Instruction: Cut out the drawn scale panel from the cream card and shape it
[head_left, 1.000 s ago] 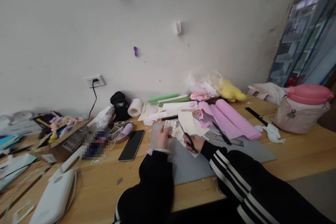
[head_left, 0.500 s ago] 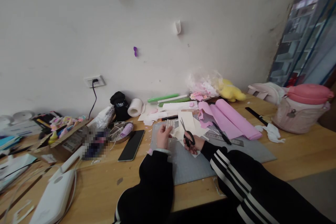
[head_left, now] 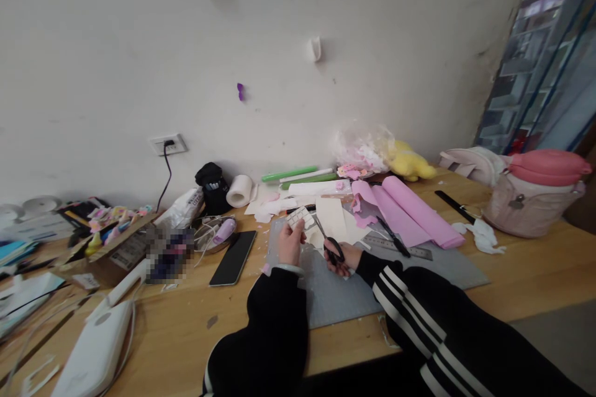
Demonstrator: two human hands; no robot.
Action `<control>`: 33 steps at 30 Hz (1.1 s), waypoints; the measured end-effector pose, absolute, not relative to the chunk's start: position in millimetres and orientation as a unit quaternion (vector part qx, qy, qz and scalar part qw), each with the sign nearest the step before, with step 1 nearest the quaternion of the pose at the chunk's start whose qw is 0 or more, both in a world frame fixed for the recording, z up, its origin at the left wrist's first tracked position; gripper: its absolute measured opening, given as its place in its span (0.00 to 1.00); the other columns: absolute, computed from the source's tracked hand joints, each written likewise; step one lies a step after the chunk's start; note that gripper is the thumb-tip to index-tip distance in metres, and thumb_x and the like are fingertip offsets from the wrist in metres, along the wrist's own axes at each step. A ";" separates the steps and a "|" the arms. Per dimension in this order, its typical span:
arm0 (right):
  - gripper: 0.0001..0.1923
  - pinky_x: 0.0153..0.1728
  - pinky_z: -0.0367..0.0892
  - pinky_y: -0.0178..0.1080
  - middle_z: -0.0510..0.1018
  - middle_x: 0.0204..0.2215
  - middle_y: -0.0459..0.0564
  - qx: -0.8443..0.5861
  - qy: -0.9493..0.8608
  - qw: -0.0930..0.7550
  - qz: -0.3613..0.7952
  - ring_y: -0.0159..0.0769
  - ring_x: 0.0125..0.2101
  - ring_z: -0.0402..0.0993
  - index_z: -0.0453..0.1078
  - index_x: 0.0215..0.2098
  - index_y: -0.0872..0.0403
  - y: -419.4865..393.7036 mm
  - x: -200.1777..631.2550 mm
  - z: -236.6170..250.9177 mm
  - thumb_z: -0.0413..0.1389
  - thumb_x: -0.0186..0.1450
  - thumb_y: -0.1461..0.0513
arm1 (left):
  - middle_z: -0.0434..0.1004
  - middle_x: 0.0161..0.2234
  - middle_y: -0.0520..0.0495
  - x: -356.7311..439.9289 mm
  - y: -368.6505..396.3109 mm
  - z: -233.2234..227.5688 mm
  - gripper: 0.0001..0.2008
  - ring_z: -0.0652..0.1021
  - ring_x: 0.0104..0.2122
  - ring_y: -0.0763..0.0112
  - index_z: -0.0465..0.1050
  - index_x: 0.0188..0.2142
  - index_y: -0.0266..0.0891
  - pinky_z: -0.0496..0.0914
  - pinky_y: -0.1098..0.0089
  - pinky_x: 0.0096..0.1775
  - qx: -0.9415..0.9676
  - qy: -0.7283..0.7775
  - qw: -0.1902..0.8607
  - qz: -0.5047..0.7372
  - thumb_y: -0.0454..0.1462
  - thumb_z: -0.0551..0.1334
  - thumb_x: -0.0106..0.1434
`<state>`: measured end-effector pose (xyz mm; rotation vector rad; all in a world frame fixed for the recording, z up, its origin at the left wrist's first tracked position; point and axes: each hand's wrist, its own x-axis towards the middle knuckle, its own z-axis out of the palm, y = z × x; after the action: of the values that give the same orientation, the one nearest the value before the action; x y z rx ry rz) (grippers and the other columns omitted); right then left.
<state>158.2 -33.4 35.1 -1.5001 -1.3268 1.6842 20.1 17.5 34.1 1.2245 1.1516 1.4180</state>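
Observation:
My left hand (head_left: 291,244) pinches a small pale piece of paper (head_left: 300,217) marked with a grid of lines. In my right hand (head_left: 343,258) is a pair of black-handled scissors (head_left: 334,250), fingers closed round the handles. The blades point up and to the left, near the right edge of the gridded piece; whether they touch it I cannot tell. Beneath both hands lies a grey cutting mat (head_left: 344,304). Cream paper (head_left: 331,216) and offcuts rest on the mat just beyond the scissors.
Right of my hands are a metal ruler (head_left: 421,252), a black pen (head_left: 393,236) and a pink paper roll (head_left: 421,211). A phone (head_left: 233,257) lies to the left, with a white power bank (head_left: 97,347) nearer me. A pink bag (head_left: 521,211) stands far right.
The gridded paper has turned so that its face shows more fully. The scissors have shifted slightly left and down, their blades now angled further left towards the paper.

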 end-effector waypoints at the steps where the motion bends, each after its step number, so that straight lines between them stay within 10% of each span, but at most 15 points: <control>1: 0.16 0.17 0.62 0.28 0.69 0.23 0.42 -0.554 -0.492 0.255 0.621 0.22 0.17 0.63 0.65 0.35 0.59 -33.6 158.0 35.5 0.46 0.65 0.55 | 0.72 0.34 0.48 20.5 16.7 34.6 0.09 0.74 0.27 0.74 0.67 0.39 0.34 0.71 0.69 0.28 0.503 0.469 0.454 0.566 0.37 0.56 0.61; 33: 0.17 0.14 0.59 0.27 0.67 0.20 0.40 -0.548 -0.504 0.255 0.617 0.20 0.14 0.60 0.65 0.34 0.59 -33.9 157.7 37.0 0.44 0.65 0.54 | 0.72 0.35 0.48 18.1 16.4 34.5 0.10 0.74 0.30 0.72 0.68 0.39 0.34 0.71 0.67 0.30 0.542 0.495 0.442 0.516 0.38 0.56 0.61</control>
<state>157.7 -33.9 37.0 -1.4873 -1.3694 1.6767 18.1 16.4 34.5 1.3454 1.2282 1.2803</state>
